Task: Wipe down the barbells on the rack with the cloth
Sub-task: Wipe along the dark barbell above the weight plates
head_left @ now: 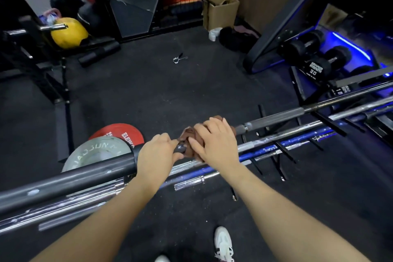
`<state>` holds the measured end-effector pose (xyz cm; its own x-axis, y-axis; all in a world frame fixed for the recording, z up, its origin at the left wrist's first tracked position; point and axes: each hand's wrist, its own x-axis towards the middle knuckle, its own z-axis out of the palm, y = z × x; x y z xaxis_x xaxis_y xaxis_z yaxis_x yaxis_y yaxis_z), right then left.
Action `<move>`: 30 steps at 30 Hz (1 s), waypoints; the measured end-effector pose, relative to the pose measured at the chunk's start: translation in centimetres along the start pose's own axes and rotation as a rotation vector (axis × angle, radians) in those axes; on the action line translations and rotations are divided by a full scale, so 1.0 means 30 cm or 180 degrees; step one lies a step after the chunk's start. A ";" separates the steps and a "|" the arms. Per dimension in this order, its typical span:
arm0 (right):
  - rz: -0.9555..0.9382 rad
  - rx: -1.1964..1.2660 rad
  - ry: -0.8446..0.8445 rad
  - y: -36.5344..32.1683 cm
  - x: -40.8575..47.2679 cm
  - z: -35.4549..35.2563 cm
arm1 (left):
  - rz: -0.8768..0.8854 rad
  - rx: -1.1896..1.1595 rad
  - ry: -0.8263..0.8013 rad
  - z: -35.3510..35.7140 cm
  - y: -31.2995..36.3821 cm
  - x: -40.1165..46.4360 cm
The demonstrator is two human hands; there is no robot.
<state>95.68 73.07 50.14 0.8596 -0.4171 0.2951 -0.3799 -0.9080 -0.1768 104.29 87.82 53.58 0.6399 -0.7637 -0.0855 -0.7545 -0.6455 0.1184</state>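
A dark grey barbell (70, 178) runs across the view from lower left to upper right, on top of several chrome and blue barbells (276, 147) lying on a low black rack (282, 153). My left hand (156, 158) grips the dark barbell's thick sleeve. Just to its right, my right hand (214, 140) is wrapped over a brown cloth (189, 134) bunched around the same bar. The bar's thinner grey shaft (276, 116) continues to the upper right.
A grey weight plate (95, 151) and a red one (121, 132) lie on the black floor behind the bars. A spring collar (179, 58) lies mid-floor. Black dumbbells (314, 57) sit on a stand at right. A cardboard box (221, 11) stands at the back.
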 end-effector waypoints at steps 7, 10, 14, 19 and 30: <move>0.0802 -0.0003 -0.1323 0.017 0.183 -0.052 | -0.0016 -0.0058 -0.0191 -0.007 -0.011 0.022; 0.0142 -0.0071 -0.0196 0.008 0.024 -0.001 | -0.0045 -0.0083 -0.0260 -0.015 -0.023 0.020; -0.0183 -0.0042 -0.0091 0.040 -0.019 0.015 | -0.0094 -0.0044 -0.0277 -0.017 -0.025 0.008; 0.0479 -0.0033 -0.1553 -0.005 0.193 -0.055 | -0.0123 -0.0073 -0.0314 -0.031 -0.019 0.010; -0.0168 -0.0242 -0.0475 0.039 0.047 -0.036 | -0.0192 -0.0046 -0.0339 -0.021 -0.003 0.019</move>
<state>96.06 71.38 51.36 0.9181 -0.3633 0.1585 -0.3527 -0.9312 -0.0916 104.81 87.47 54.15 0.6644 -0.7209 -0.1973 -0.7125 -0.6906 0.1241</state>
